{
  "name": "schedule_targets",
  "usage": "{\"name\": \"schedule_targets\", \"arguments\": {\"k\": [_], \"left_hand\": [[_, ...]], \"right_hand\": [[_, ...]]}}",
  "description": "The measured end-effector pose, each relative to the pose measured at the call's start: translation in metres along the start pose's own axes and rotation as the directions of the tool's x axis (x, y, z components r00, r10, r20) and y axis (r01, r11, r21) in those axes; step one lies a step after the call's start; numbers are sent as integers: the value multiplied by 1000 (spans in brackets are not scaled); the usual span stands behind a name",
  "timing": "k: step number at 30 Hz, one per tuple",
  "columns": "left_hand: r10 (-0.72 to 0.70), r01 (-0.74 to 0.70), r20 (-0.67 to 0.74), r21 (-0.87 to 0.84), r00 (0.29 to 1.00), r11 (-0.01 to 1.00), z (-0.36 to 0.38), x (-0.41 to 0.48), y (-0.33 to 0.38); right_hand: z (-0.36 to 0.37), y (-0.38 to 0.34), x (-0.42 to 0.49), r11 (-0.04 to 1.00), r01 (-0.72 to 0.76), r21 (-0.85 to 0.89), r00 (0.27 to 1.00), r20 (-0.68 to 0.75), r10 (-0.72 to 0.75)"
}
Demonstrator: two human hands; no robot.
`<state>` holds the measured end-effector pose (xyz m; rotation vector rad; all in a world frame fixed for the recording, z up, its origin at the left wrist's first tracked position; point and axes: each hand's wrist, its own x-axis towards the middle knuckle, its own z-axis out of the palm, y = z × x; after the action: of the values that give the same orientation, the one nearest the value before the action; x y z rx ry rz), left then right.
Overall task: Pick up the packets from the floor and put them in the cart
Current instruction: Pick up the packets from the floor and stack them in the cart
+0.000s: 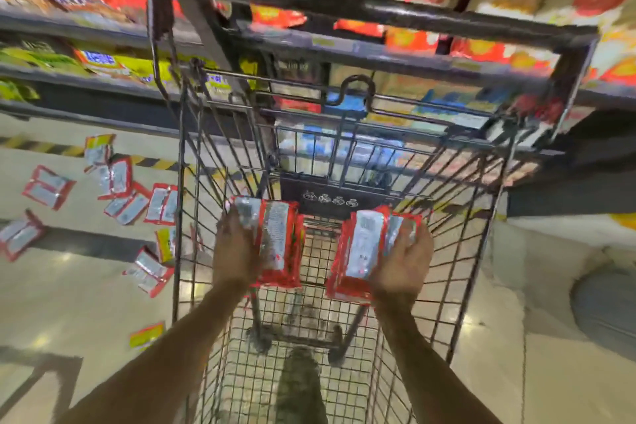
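Observation:
A black wire shopping cart [192, 203] stands in front of me, seen from above. My left hand [235, 248] grips a stack of red and silver packets [278, 244] inside the cart basket, above its wire floor. My right hand [402, 262] grips a second stack of the same packets [361, 248] beside it, also within the basket. Several more red and silver packets [120, 182] lie scattered on the floor to the left of the cart, along with a yellow one [146, 336].
Store shelves [69, 31] packed with red, yellow and green packs run across the top and left. A black and yellow hazard stripe [44, 147] marks the floor below them. The cart's handle bar [361, 12] crosses the upper middle. A grey rounded object [605, 313] sits at the right.

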<state>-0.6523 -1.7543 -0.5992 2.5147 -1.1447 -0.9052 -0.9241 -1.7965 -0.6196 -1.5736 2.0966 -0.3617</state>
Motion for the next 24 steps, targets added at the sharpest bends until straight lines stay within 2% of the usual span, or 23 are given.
{"name": "schedule_targets", "arguments": {"k": [2, 3, 5, 7, 10, 13, 21, 24], "left_hand": [[163, -156, -3, 266, 987, 951, 15, -13, -9], [233, -236, 52, 359, 971, 903, 22, -15, -16], [317, -362, 174, 427, 932, 829, 35, -16, -30], [334, -410, 243, 447, 911, 795, 41, -12, -45], [300, -390, 259, 456, 918, 800, 31, -11, -47], [369, -427, 215, 487, 904, 762, 1, -21, -34], [462, -419, 68, 553, 884, 720, -104, -96, -28], [434, -356, -19, 539, 901, 763, -142, -133, -49]], "right_hand": [[9, 4, -7, 965, 216, -149, 976, 1, -219], [19, 13, -10, 933, 281, -225, 958, 12, -286], [28, 23, -13, 898, 325, -298, 946, 115, -304], [32, 34, -13, 866, 325, -379, 944, 188, -272], [22, 34, -16, 851, 371, -372, 927, 205, -315], [1, 18, -24, 847, 422, -324, 907, 169, -387], [-68, -75, -86, 787, 488, -379, 857, 377, -350], [-86, -108, -127, 752, 540, -378, 834, 361, -418]]}}
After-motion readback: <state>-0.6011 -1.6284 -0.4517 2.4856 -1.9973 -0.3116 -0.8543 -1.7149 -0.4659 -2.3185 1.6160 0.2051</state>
